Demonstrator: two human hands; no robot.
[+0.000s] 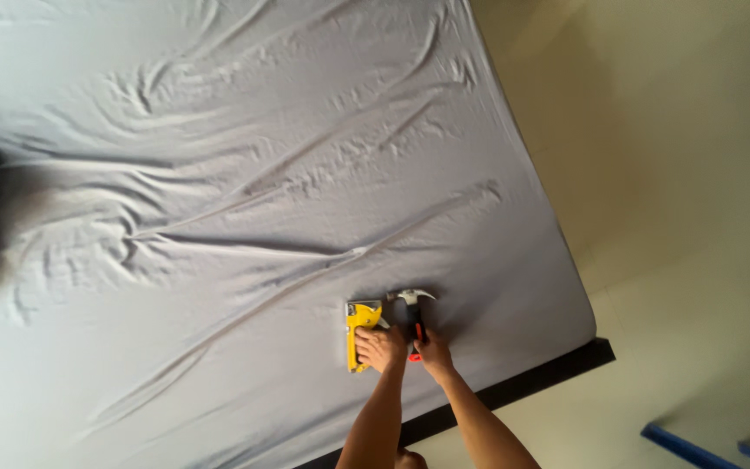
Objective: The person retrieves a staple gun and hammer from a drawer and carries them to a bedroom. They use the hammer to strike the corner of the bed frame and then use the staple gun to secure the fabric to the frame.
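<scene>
Meanwhile the left hand (381, 347) grips a yellow staple gun (358, 332) lying lengthwise toward the person; the right hand (431, 352) holds an upright hammer (416, 311) on wrinkled grey fabric (245, 174) above beige floor (679, 156).

1. I am stretching both bare forearms out ahead of me; they are rising from the bottom edge of the view and drawing close together toward the wrists.
2. My left hand (381, 347) is lying knuckles up, its fingers (368, 335) curling down in a closed grip.
3. My right hand (432, 351) is sitting just beside the left, nearly touching it, fingers wrapping shut, wrist held straight.
4. Both hands are resting low, palms facing down.
</scene>
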